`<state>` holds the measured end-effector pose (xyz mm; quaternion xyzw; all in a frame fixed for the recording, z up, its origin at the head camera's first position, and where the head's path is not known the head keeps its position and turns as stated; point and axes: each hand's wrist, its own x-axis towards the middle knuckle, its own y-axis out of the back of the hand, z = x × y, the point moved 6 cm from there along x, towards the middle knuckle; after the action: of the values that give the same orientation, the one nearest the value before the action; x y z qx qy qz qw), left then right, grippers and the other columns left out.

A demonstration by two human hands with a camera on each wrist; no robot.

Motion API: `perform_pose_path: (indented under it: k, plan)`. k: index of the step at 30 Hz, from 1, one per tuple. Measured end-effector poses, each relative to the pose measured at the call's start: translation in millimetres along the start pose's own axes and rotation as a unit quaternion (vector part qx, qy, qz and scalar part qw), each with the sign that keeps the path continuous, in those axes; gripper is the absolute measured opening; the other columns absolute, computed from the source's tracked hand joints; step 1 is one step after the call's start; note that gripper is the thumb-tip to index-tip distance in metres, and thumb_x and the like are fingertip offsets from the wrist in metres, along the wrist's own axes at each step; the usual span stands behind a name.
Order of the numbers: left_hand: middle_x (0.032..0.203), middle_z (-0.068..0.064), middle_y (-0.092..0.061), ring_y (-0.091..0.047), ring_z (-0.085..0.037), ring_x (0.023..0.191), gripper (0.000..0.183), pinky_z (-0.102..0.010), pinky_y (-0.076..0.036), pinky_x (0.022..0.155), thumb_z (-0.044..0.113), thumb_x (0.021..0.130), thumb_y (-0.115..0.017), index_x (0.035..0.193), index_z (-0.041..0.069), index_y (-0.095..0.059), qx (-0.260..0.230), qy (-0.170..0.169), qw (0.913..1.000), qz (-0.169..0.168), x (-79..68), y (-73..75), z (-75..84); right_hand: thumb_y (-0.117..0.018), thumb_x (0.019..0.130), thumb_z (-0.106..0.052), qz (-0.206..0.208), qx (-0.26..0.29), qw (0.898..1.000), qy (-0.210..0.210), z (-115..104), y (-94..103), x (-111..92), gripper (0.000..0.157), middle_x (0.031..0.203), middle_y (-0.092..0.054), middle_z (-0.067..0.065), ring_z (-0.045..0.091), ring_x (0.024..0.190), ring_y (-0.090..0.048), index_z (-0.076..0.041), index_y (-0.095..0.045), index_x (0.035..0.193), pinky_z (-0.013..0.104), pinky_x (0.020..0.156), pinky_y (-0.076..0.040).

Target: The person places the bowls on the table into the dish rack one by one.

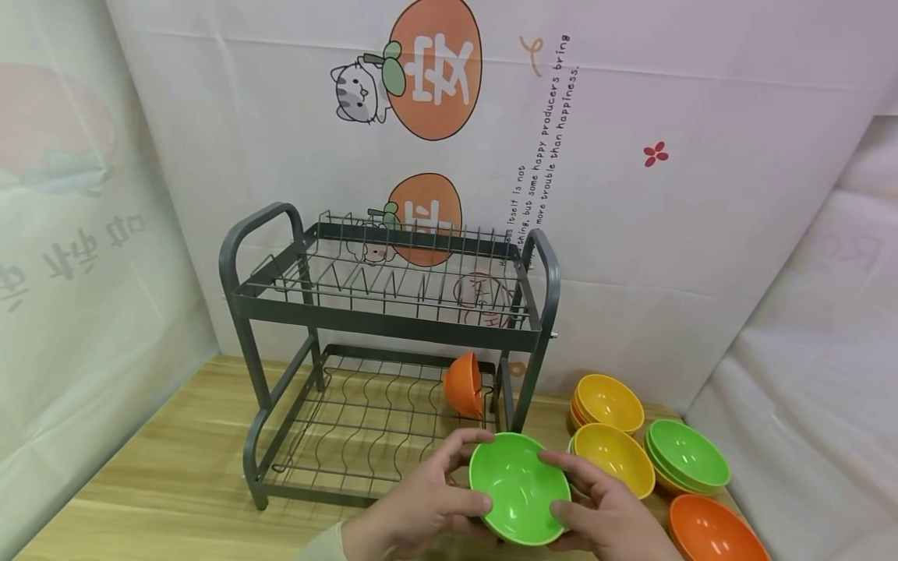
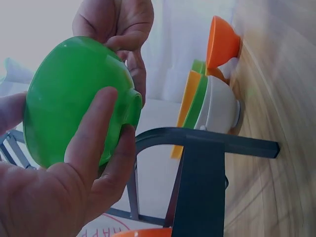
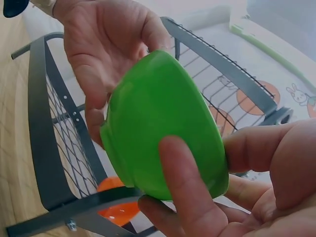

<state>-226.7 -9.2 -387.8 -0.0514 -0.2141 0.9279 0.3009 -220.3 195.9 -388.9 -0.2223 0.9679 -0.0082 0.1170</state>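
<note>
Between both hands is a green bowl (image 1: 519, 488), its inside facing up toward the head camera, in front of the rack's lower right corner. The left hand (image 1: 426, 499) grips its left side, thumb on the rim and fingers underneath, as the left wrist view shows. On the other side the right hand (image 1: 603, 510) holds the rim with thumb and fingers; its fingertips press the outer wall in the right wrist view. An orange bowl (image 1: 461, 386) stands on edge at the right end of the lower tier of the dark grey dish rack (image 1: 393, 315).
Right of the rack stand stacked bowls: yellow bowls (image 1: 609, 403) at the back, another yellow bowl (image 1: 616, 460) in front, green bowls (image 1: 689, 454) and an orange bowl (image 1: 715, 530). A white printed cloth (image 1: 617, 234) hangs behind. The wooden table (image 1: 154, 467) extends left.
</note>
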Motion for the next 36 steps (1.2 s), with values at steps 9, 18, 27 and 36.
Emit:
perform_pose_path:
  k: [9,18,27,36]
  plan:
    - [0.129,-0.022,-0.038,-0.064,-0.04,0.096,0.072,-0.055,-0.055,0.076,-0.012,0.079,-0.064,0.145,0.008,-0.041,0.021,-0.008,0.9996,0.018,-7.3,14.7,11.9,-0.064,0.098,-0.016,0.078,-0.076,0.993,0.04,-9.8,-12.1,7.1,0.066,0.152,-0.031,0.031,0.038,0.12,-0.055,0.003,-0.031,0.152,0.047,0.086,-0.054]
    - [0.13,-0.024,-0.038,-0.067,-0.037,0.091,0.075,-0.05,-0.057,0.075,-0.003,0.083,-0.069,0.15,0.007,-0.038,0.078,-0.007,0.996,0.044,-14.9,36.3,28.3,-0.068,0.095,-0.013,0.19,-0.15,0.967,0.075,-18.9,-20.2,23.9,0.062,0.146,-0.048,0.017,0.036,0.118,-0.059,-0.022,-0.043,0.151,0.046,0.089,-0.053]
    - [0.14,-0.028,-0.031,-0.068,-0.037,0.086,0.079,-0.049,-0.057,0.075,-0.005,0.082,-0.071,0.152,0.01,-0.037,0.148,-0.007,0.9847,0.092,-20.0,52.7,45.6,-0.07,0.092,-0.007,0.236,-0.196,0.948,0.082,-16.0,-24.3,38.9,0.072,0.143,-0.051,0.019,0.031,0.107,-0.065,-0.02,-0.036,0.155,0.046,0.086,-0.054]
    - [0.137,-0.028,-0.034,-0.066,-0.032,0.087,0.078,-0.044,-0.058,0.073,0.0,0.083,-0.074,0.152,0.012,-0.038,0.236,-0.015,0.9611,0.142,-21.9,68.8,68.8,-0.075,0.089,-0.004,0.289,-0.31,0.904,0.049,-15.1,-23.8,47.9,0.075,0.135,-0.058,0.019,0.021,0.091,-0.067,-0.009,-0.037,0.154,0.039,0.073,-0.057]
